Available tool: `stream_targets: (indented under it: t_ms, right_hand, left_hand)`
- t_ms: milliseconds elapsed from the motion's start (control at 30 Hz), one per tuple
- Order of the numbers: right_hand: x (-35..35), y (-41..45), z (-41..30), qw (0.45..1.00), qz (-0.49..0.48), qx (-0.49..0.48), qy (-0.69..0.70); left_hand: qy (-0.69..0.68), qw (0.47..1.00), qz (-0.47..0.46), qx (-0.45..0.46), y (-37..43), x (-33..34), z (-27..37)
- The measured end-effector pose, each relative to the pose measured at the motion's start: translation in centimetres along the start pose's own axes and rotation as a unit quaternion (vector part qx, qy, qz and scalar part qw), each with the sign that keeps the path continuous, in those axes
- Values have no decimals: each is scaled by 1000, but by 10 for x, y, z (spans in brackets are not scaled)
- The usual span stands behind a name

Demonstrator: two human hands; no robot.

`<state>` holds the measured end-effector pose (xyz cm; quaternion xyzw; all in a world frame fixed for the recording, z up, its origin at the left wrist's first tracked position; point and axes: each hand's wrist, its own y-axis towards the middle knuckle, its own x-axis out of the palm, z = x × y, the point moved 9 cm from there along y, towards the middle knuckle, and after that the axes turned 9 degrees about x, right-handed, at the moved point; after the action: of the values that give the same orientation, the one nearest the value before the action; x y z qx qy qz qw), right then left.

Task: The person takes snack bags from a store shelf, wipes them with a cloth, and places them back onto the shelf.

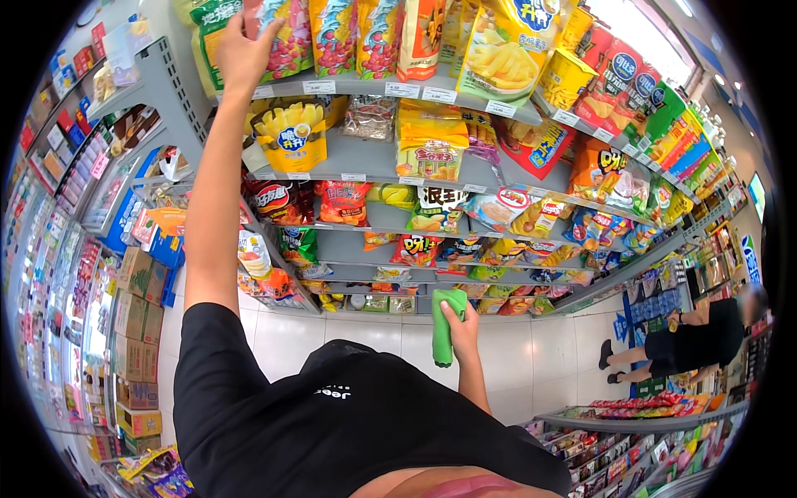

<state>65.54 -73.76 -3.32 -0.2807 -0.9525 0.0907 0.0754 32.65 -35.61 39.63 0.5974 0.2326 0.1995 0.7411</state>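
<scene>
My left hand (246,53) is raised to the top shelf, its fingers on a pink snack pouch with red berries printed on it (292,43); whether they grip it or only touch it is hard to tell. A green bag (208,37) stands just left of it, and more berry-printed pouches (336,37) stand to its right. Low in front of my body, my right hand (462,320) holds a folded green cloth (442,330), the thumb lying over it. Below the top shelf, a yellow pouch of potato sticks (289,137) stands on the second shelf.
Shelves of bagged snacks curve ahead, with price tags along the top shelf's edge (373,86). Cardboard boxes (134,311) are stacked at the left. At the right, a person in dark clothes (691,336) stands in the aisle. A low snack rack (654,423) is at the lower right.
</scene>
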Motion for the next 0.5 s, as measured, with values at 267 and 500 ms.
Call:
stream_targets:
  t_ms: [267,500]
  right_hand:
    - [12,2,-10,999,9,-22,-26]
    - [12,-3,-9,999,20,-36,-12]
  left_hand:
    - [-21,995,93,-27,25,-41,0]
    - [-149,970,167,-99,-11,-96,-58]
